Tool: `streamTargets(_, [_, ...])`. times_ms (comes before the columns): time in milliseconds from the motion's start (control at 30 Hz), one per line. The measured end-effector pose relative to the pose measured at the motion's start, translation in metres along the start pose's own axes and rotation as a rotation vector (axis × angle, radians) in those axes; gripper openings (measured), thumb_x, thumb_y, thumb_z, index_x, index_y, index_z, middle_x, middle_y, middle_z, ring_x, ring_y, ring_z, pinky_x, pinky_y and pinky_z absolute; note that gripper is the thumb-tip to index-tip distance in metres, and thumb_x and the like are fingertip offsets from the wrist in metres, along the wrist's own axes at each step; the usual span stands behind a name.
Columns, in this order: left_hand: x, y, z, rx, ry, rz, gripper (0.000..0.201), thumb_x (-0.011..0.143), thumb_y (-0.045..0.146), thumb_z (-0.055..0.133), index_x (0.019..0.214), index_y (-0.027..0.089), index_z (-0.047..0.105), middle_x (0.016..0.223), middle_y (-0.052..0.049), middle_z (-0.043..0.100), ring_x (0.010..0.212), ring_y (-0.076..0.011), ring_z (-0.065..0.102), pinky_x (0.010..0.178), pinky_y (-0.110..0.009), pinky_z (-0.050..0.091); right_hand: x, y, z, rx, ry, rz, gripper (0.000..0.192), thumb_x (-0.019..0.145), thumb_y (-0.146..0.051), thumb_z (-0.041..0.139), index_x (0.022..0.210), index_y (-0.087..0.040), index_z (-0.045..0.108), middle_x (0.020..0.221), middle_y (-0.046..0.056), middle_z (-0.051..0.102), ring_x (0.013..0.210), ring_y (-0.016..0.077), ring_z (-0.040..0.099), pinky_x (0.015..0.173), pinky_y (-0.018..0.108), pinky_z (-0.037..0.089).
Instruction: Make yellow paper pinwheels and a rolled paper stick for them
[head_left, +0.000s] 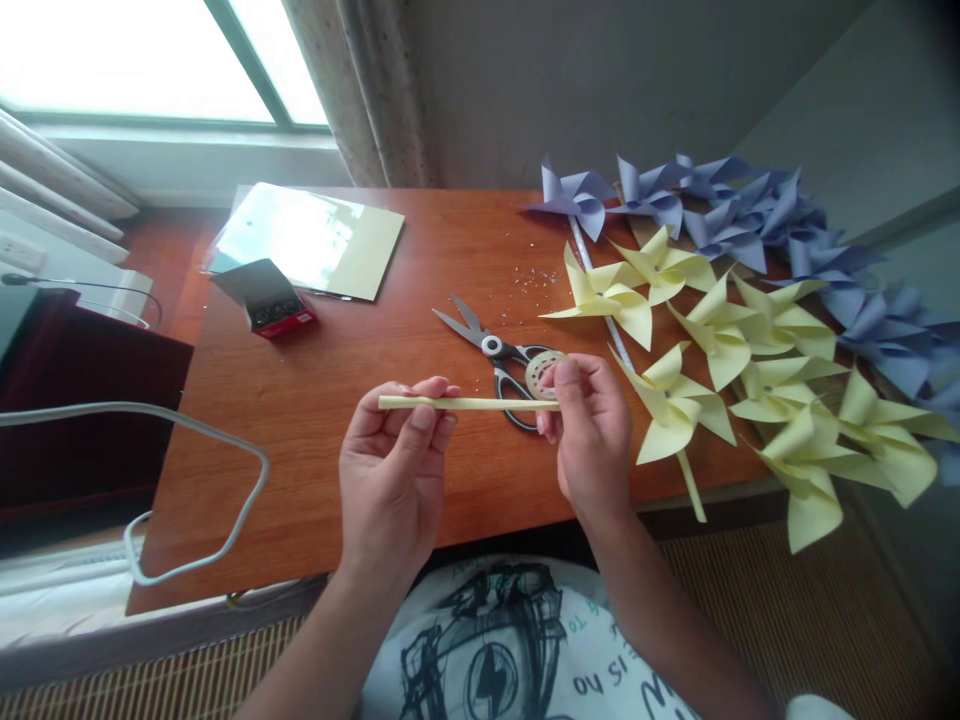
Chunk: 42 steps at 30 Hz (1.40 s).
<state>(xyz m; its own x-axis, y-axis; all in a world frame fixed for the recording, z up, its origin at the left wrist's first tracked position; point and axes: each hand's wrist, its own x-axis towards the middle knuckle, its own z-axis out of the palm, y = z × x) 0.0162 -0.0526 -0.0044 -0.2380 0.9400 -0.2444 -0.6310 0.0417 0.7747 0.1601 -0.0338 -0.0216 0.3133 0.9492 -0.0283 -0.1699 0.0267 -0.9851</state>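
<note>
Two hands work above a wooden table (315, 400) where paper pinwheels pile up at the right. At far left sit an open red box (274, 305) and a clear sleeve of pale sheets (315, 235). The left hand (394, 465) pinches one end of a thin, pale yellow rolled paper stick (480, 404) between thumb and fingertips, holding it level over the table's front part. The right hand (592, 430) closes on the stick's other end and also grips a small roll of tape (544, 373) at its fingertips. Scissors (495, 352) lie shut on the table just behind the stick. To the right spread yellow pinwheels (750, 370), with lavender pinwheels (750, 215) beyond them. The stick looks very light and only modestly stiff, likely to kink or flatten if squeezed mid-length; a gentle hold near both ends, as here, appears safest. The tape roll seems light and rigid, best held by its rim.
</note>
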Motion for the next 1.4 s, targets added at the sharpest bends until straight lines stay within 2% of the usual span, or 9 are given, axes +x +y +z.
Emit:
streamTargets(267, [-0.009, 0.002, -0.029, 0.177, -0.108, -0.131, 0.018, 0.079, 0.014, 0.079, 0.091, 0.022, 0.068, 0.105, -0.005, 0.078, 0.101, -0.0152, 0.071, 0.086, -0.020, 0.056, 0.009, 0.004, -0.010, -0.230, 0.013, -0.136, 0.018, 0.089, -0.042, 0.070, 0.095, -0.025, 0.067, 0.076, -0.002, 0.070, 0.048, 0.0095, 0.056, 0.044, 0.022, 0.048])
streamTargets(400, [0.002, 0.024, -0.050, 0.371, -0.410, -0.256, 0.033, 0.085, 0.040, 0.073, 0.109, 0.017, 0.076, 0.115, -0.016, 0.075, 0.106, -0.0295, 0.071, 0.093, -0.036, 0.057, 0.011, -0.002, -0.019, -0.359, -0.111, -0.228, 0.015, 0.089, -0.040, 0.072, 0.094, -0.025, 0.070, 0.079, -0.001, 0.070, 0.053, 0.0110, 0.058, 0.049, 0.025, 0.051])
streamTargets(467, [0.011, 0.036, -0.052, 0.484, -0.539, -0.369, 0.042, 0.094, 0.049, 0.058, 0.112, 0.016, 0.077, 0.113, -0.017, 0.075, 0.100, -0.0295, 0.073, 0.092, -0.036, 0.057, 0.011, -0.007, -0.021, -0.398, -0.222, -0.262, 0.012, 0.090, -0.037, 0.071, 0.093, -0.025, 0.071, 0.078, -0.002, 0.068, 0.053, 0.0107, 0.057, 0.051, 0.026, 0.050])
streamTargets(567, [0.021, 0.043, -0.038, 0.623, -0.735, -0.527, 0.035, 0.095, 0.044, 0.059, 0.111, 0.018, 0.076, 0.103, -0.015, 0.078, 0.098, -0.0276, 0.074, 0.089, -0.033, 0.057, 0.011, -0.015, -0.020, -0.444, -0.395, -0.336, 0.009, 0.091, -0.034, 0.070, 0.091, -0.025, 0.072, 0.077, -0.001, 0.069, 0.058, 0.0119, 0.059, 0.058, 0.027, 0.051])
streamTargets(667, [0.021, 0.033, -0.019, 0.541, -0.914, -0.732, 0.032, 0.096, 0.043, 0.057, 0.096, 0.017, 0.076, 0.098, -0.015, 0.077, 0.090, -0.0239, 0.074, 0.084, -0.033, 0.057, 0.010, -0.019, -0.017, -0.460, -0.495, -0.427, 0.007, 0.093, -0.030, 0.067, 0.090, -0.025, 0.071, 0.081, 0.000, 0.072, 0.070, 0.0144, 0.065, 0.067, 0.028, 0.054])
streamTargets(867, [0.005, -0.006, -0.014, 0.236, -0.769, -0.910, 0.026, 0.091, 0.042, 0.067, 0.084, 0.017, 0.063, 0.073, -0.005, 0.068, 0.059, -0.0116, 0.062, 0.057, -0.020, 0.047, 0.007, -0.020, -0.016, -0.480, -0.520, -0.394, 0.008, 0.092, -0.032, 0.068, 0.092, -0.025, 0.073, 0.083, 0.000, 0.074, 0.071, 0.0144, 0.066, 0.069, 0.028, 0.054])
streamTargets(1067, [-0.004, -0.003, -0.011, 0.352, -0.657, -0.702, 0.028, 0.094, 0.044, 0.062, 0.096, 0.016, 0.065, 0.064, 0.001, 0.054, 0.051, -0.0067, 0.034, 0.046, -0.018, 0.022, 0.008, -0.018, -0.023, -0.277, -0.314, -0.149, 0.018, 0.089, -0.035, 0.073, 0.105, -0.028, 0.070, 0.090, -0.001, 0.073, 0.076, 0.0150, 0.068, 0.070, 0.029, 0.056])
streamTargets(1233, [-0.004, 0.006, -0.010, 0.399, -0.506, -0.484, 0.026, 0.095, 0.045, 0.059, 0.097, 0.019, 0.060, 0.065, 0.004, 0.043, 0.055, -0.0083, 0.031, 0.048, -0.019, 0.022, 0.009, -0.019, -0.025, -0.042, -0.284, -0.015, 0.020, 0.087, -0.033, 0.074, 0.102, -0.026, 0.062, 0.077, -0.004, 0.068, 0.069, 0.0131, 0.067, 0.064, 0.025, 0.057])
streamTargets(1400, [-0.002, 0.004, -0.010, 0.352, -0.448, -0.432, 0.030, 0.095, 0.048, 0.058, 0.089, 0.019, 0.061, 0.063, 0.004, 0.038, 0.053, -0.0074, 0.029, 0.045, -0.017, 0.022, 0.004, -0.015, -0.025, 0.032, -0.332, 0.062, 0.015, 0.088, -0.030, 0.074, 0.098, -0.025, 0.064, 0.075, -0.004, 0.067, 0.067, 0.0117, 0.065, 0.063, 0.023, 0.055])
